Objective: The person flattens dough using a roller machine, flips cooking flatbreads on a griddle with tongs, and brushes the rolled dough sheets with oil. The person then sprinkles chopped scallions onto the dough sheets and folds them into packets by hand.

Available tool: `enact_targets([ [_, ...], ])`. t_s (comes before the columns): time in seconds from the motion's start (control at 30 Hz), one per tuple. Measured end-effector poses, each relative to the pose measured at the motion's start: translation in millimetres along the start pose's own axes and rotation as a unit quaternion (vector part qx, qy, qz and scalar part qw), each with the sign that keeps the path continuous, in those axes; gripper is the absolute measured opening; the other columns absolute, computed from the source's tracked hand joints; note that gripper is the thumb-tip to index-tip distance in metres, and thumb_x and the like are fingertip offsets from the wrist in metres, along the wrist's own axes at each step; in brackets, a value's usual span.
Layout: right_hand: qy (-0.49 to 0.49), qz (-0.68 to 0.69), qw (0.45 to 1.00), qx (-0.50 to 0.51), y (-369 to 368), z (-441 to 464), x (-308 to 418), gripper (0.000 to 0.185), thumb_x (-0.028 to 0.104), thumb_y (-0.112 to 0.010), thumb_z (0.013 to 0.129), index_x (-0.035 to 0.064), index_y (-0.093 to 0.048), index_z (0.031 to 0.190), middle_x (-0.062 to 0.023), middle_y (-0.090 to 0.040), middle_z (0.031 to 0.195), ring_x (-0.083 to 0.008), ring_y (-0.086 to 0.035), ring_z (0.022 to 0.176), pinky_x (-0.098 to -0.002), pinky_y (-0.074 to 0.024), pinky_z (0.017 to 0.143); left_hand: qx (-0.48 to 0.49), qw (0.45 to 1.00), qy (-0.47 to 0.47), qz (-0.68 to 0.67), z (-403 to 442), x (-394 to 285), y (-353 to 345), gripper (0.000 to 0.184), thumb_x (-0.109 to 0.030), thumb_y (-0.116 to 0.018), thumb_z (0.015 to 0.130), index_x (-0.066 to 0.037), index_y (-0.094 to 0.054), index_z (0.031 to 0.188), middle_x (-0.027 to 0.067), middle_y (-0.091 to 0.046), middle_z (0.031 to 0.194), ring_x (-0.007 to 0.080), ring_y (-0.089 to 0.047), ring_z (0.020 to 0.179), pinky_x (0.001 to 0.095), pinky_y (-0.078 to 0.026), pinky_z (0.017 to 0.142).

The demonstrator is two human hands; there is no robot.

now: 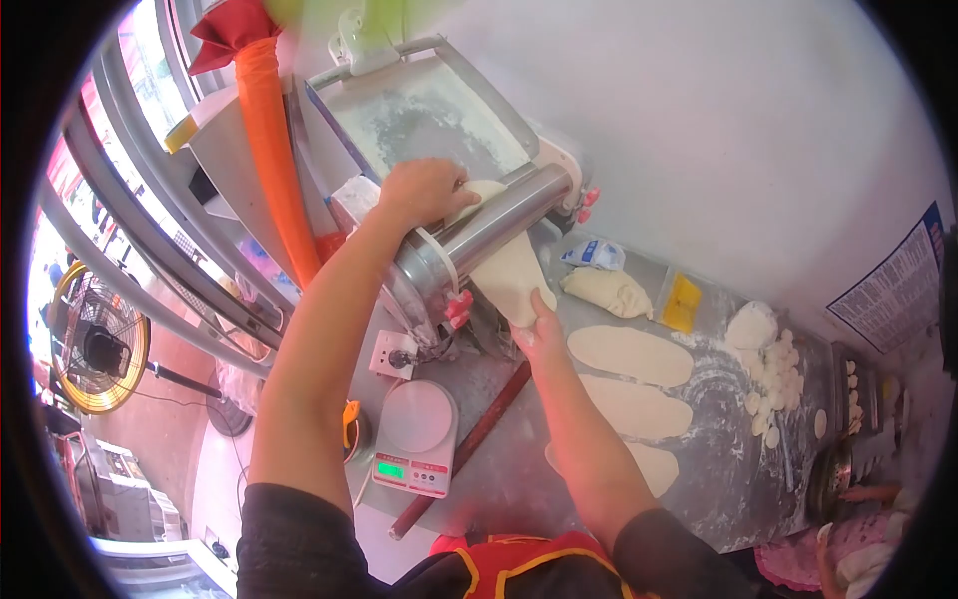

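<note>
A sheet of dough (511, 275) hangs out of the near side of a steel roller machine (514, 212), and its other end shows behind the rollers. My left hand (424, 192) is at the back of the rollers, fingers bent down at the dough's far end; what its fingertips hold is hidden. Below the rollers, my right hand (540, 324) pinches the lower end of the sheet between thumb and fingers. Flat oval dough pieces (631, 356) lie on the metal table to the right of my right hand.
A white digital scale (417, 429) and a brown rod (464, 449) lie near the table's front. Behind my right hand are plastic bags (607, 292) and a yellow scraper (682, 302). Small dough pieces (776, 379) lie farther right, near another person's hand (866, 493). A fan (103, 339) stands left.
</note>
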State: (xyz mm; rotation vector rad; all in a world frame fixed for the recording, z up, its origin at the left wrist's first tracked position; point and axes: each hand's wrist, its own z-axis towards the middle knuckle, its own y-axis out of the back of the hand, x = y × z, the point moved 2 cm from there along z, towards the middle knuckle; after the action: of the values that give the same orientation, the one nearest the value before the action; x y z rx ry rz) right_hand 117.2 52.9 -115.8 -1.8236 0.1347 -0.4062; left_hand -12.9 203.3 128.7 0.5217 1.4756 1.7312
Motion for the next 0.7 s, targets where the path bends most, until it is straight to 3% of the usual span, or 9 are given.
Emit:
enact_targets([
  [0.07,0.005,0.003,1.0,-0.014,4,-2,2,0.035,0.013,-0.052,0.094,0.0032,-0.044,0.127,-0.0123,-0.054,0.124,-0.027,-0.055,0.113,-0.0405,-0.0488,0.093,-0.02,1.0,-0.001,-0.007,-1,-1,0,0.035,-0.042,-0.062,0.078,-0.01,-0.069,0.093,0.0109,-0.068,0.085,0.029,-0.063,0.085,0.0401,-0.048,0.075],
  [0.27,0.013,-0.042,0.999,-0.003,0,-22,11,0.036,0.015,-0.048,0.096,0.0,-0.042,0.128,-0.0132,-0.053,0.125,-0.027,-0.053,0.115,-0.0396,-0.0442,0.099,0.038,0.999,0.033,-0.011,-1,-2,6,0.038,-0.04,-0.063,0.078,-0.009,-0.069,0.1,0.0082,-0.068,0.093,0.0271,-0.063,0.091,0.0383,-0.047,0.079],
  [0.7,0.008,-0.076,0.995,-0.062,14,-52,30,0.036,0.016,-0.049,0.095,0.0004,-0.042,0.126,-0.0132,-0.055,0.121,-0.0265,-0.057,0.109,-0.0382,-0.0509,0.089,0.028,0.999,0.04,-0.021,-4,-8,8,0.035,-0.041,-0.06,0.078,-0.013,-0.07,0.096,0.0081,-0.069,0.092,0.0272,-0.063,0.09,0.0391,-0.049,0.079],
])
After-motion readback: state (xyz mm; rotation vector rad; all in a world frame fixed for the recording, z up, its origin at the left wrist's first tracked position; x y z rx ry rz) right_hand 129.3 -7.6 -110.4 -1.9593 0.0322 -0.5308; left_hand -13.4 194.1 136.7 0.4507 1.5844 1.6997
